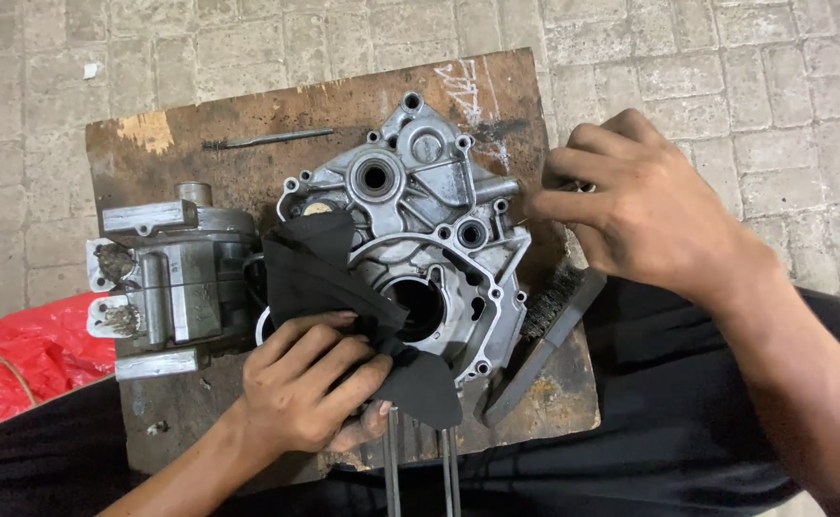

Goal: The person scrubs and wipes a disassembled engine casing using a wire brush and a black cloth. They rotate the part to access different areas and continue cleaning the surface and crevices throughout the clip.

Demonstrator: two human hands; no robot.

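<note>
black cloth point(329, 273) gripped by left hand point(310, 393) on the engine case point(420, 230); right hand point(635, 206) pinches something small at its right edge.

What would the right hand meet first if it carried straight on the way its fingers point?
Probably the engine case: the right hand points left at its upper right edge, fingertips nearly there, though depth is unclear.

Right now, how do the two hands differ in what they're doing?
The left hand lies low on the engine case, pressing a black cloth to it; the right hand is at the case's right edge, without cloth. The left is spread flat; the right's fingers pinch together on something too small to tell. Both are bare.
</note>
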